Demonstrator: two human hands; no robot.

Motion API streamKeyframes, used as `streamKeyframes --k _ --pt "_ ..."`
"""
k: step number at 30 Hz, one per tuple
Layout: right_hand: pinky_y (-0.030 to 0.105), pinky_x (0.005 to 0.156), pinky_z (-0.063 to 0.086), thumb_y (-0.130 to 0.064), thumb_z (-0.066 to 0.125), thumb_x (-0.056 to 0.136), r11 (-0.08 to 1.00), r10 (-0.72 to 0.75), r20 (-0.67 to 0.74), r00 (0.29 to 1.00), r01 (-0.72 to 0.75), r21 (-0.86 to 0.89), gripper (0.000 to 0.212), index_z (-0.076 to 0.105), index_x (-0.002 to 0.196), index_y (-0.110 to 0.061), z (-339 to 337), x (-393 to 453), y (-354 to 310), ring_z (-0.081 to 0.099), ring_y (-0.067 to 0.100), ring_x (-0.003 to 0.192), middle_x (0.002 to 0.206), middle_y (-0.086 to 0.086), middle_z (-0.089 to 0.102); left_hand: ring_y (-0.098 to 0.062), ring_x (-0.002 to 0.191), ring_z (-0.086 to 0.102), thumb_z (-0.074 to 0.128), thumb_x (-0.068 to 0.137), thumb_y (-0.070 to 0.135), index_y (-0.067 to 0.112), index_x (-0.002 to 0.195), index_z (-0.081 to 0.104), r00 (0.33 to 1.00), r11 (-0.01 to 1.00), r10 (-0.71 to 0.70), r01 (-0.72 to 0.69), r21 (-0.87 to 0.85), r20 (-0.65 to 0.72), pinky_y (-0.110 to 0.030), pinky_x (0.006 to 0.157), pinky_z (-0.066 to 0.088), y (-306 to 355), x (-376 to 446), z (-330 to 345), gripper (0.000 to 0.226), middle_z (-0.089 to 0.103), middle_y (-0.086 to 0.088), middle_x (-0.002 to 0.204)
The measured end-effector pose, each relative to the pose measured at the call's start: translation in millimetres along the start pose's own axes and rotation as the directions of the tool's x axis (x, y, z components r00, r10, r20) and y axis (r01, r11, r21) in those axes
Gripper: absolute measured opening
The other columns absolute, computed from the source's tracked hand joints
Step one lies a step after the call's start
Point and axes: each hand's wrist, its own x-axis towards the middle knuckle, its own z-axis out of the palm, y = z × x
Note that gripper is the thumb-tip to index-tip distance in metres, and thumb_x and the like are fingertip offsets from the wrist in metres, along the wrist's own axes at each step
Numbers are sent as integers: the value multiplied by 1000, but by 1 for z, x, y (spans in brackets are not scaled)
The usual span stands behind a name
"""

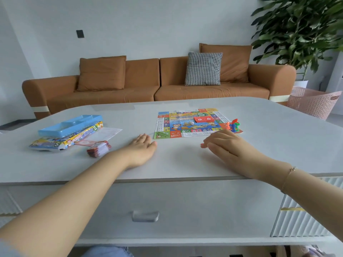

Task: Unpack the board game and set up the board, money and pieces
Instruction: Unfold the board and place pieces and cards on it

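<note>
Grey table (185,164) in front of me; brown sofa (148,86) behind it. Paper board (193,124) lies unfolded and flat on the table's right half. Box (61,140) sits at far left, with the blue tray (70,125) resting on top of it and a printed sheet (105,133) just beside. My left hand (142,150) lies flat on the table, fingers straight, holding nothing. My right hand (225,145) rests near the board's front edge, fingers loosely curled; a small orange piece (202,145) shows at the fingertips, grip unclear. Money stack (99,148) sits left of my left wrist. Red cards (203,119) and a die (192,123) lie on the board. Coloured pawns (233,125) stand at its right corner.
</note>
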Motion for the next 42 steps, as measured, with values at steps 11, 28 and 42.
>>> streamKeyframes --k 11,28,42 --pt "13 96 31 -50 20 97 986 -114 26 993 117 -121 52 65 110 -26 1 0 -6 44 5 114 111 -18 59 -18 147 -8 10 102 33 4 150 -2 983 985 -171 171 0 -65 -32 118 -2 -10 97 -17 57 -9 -10 159" --pt "22 100 38 -54 23 93 992 -71 17 997 72 -107 52 63 115 -31 1 -1 -1 42 1 118 119 -19 57 -23 137 37 45 93 -3 2 142 36 977 948 -69 2 -318 -201 -27 111 26 -25 135 -37 50 38 -13 148" --pt "20 94 40 -51 24 95 987 -86 -32 996 80 -141 49 65 110 -28 0 -4 -3 46 3 113 114 -17 61 -26 100 61 50 81 -8 8 90 74 909 985 -119 58 -159 -400 -31 89 50 -39 101 -50 31 70 -11 104"
